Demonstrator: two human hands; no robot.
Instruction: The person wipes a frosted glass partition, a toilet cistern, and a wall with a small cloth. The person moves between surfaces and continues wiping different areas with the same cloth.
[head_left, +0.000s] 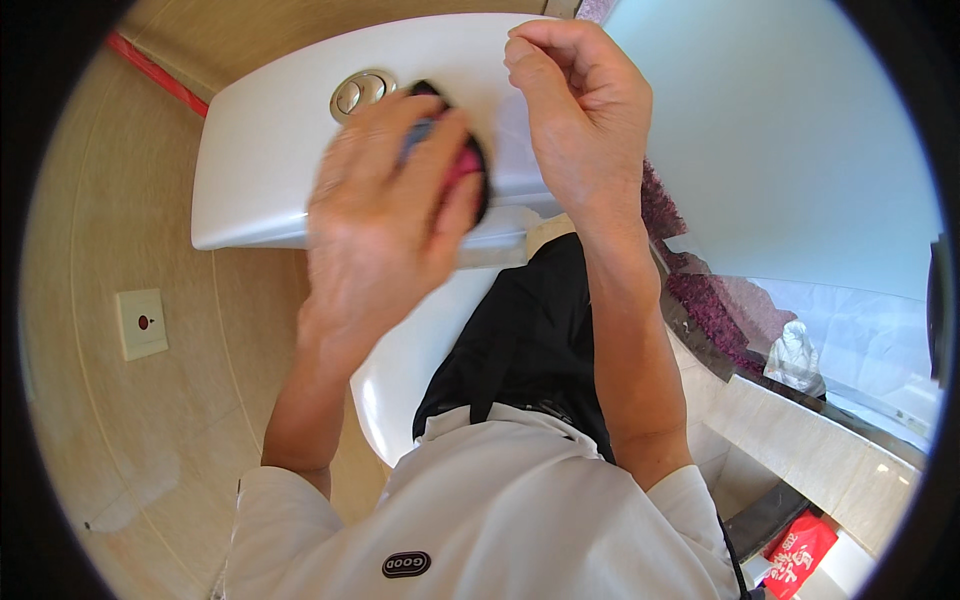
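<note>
A white ceramic toilet cistern (255, 165) lies before me, with a round metal flush button (363, 94) in its lid. My left hand (390, 187) is blurred above the lid, just below and to the right of the button. Its fingers are wrapped over a dark object with pink and blue parts (463, 171), whose kind I cannot tell. Over the right end of the lid is my right hand (589, 97), its fingers curled and the thumb tip near the index finger; nothing plain shows in it. The white toilet lid or seat (382, 390) is partly hidden by my black trousers.
Beige tiled wall (75, 247) with a switch plate (142, 324) stands at the left. A glass pane (780, 150) rises close by my right arm, above a tiled ledge (817, 435). At the lower right lies a red bag bearing writing (801, 555).
</note>
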